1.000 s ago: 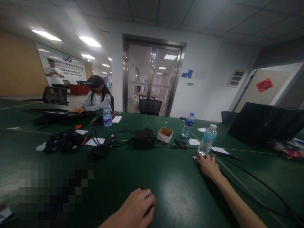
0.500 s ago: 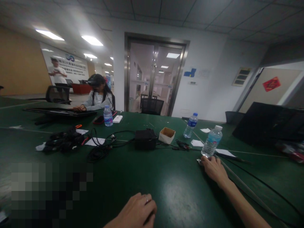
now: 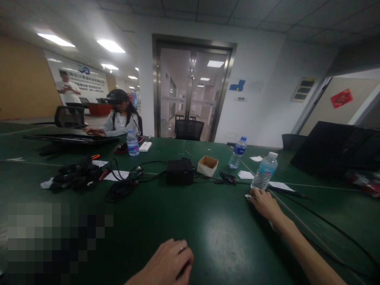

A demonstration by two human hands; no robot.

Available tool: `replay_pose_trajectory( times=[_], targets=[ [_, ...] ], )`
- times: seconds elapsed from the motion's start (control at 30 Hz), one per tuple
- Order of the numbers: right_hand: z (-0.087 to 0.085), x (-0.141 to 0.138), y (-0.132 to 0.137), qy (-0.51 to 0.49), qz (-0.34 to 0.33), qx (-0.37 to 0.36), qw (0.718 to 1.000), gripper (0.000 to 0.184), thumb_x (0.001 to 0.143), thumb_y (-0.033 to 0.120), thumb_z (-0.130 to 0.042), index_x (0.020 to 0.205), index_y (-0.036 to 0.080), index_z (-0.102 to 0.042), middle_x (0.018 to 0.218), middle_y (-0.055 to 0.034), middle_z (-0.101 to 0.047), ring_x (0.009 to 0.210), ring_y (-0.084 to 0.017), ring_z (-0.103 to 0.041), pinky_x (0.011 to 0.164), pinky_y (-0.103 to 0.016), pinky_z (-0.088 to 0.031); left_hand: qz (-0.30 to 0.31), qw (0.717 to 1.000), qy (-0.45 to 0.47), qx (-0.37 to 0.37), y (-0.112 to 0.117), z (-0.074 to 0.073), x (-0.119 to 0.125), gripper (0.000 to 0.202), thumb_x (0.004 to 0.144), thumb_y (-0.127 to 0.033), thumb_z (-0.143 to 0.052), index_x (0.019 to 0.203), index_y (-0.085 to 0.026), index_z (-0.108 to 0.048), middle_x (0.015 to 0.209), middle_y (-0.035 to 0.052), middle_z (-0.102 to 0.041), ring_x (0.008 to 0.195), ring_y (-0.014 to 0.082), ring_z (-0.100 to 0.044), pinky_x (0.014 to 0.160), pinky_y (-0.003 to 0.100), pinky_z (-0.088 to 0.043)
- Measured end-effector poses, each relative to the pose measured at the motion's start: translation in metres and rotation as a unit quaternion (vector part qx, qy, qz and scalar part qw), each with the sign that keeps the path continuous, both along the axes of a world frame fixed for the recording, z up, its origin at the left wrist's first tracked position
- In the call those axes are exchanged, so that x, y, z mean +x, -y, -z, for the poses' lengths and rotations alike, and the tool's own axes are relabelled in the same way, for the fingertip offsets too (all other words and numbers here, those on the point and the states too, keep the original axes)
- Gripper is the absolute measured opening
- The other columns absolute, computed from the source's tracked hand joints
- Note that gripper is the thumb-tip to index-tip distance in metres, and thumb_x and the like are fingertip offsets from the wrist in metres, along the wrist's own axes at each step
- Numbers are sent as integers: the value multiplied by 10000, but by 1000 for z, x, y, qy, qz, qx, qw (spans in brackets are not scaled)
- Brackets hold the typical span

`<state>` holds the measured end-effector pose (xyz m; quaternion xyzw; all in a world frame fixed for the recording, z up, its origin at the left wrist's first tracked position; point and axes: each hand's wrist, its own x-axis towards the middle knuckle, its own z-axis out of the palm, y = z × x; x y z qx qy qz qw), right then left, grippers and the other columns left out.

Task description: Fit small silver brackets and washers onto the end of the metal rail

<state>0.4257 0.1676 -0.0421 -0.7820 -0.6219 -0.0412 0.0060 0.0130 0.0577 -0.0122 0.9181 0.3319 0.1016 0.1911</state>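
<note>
My right hand (image 3: 264, 204) is at the right on the green table, palm down with its fingers bent and pressed together. They are on a small white flat piece with dark marks (image 3: 248, 197), mostly hidden under them. Just behind the fingertips stands a water bottle with a light blue label and white cap (image 3: 265, 172); I cannot tell whether they touch it. My left hand (image 3: 170, 259) rests at the bottom middle, fingers curled in and a ring on one. Nothing shows in it, though its palm is hidden.
Cables (image 3: 120, 190), a black box (image 3: 179, 171) and an open cardboard box (image 3: 207, 166) lie across the table's middle. A blue-capped bottle (image 3: 237, 153) stands behind. Dark monitors (image 3: 335, 148) are at the right. A person in a headset (image 3: 120, 114) sits at the far left.
The whole view has shifted slightly. My right hand remains beside the bottle, over the white piece, and my left hand stays curled at the bottom.
</note>
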Motion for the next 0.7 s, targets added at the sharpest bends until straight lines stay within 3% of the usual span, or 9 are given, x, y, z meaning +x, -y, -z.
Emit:
replay_pose_trajectory(
  times=[0.17, 0.3, 0.5, 0.7],
  targets=[
    [-4, 0, 1, 0, -7, -10, 1000, 280, 969, 284, -363, 1101, 186, -590, 1174, -146, -553, 1061, -295, -525, 798, -364, -423, 3, 1000, -14, -16, -1, -2, 0, 146, 859, -117, -485, 939, -185, -586, 949, 51, -627, 803, 176, -567, 706, 276, -430],
    [-8, -1, 2, -17, -6, -6, 1000, 280, 952, 322, -427, 1160, 198, -566, 1205, -138, -536, 1077, -292, -524, 815, -360, -431, 3, 1000, -12, -24, -2, 1, -1, 151, 866, -140, -479, 958, -186, -589, 962, 52, -618, 824, 183, -557, 724, 290, -434],
    [-9, 1, 2, -24, -10, -22, 999, 289, 953, 231, -390, 1161, 212, -590, 1231, -134, -524, 1126, -289, -510, 840, -358, -425, 4, 1000, 5, -17, -3, 8, -2, 156, 867, -146, -460, 957, -188, -581, 947, 50, -605, 808, 181, -539, 686, 280, -416],
    [-14, -1, 4, -18, -3, -40, 999, 314, 899, 158, -446, 1175, 200, -589, 1244, -135, -513, 1141, -287, -499, 876, -359, -412, 0, 1000, -5, -20, -1, 0, 0, 155, 878, -137, -458, 958, -179, -583, 952, 54, -609, 821, 189, -546, 700, 290, -421]
  ],
)
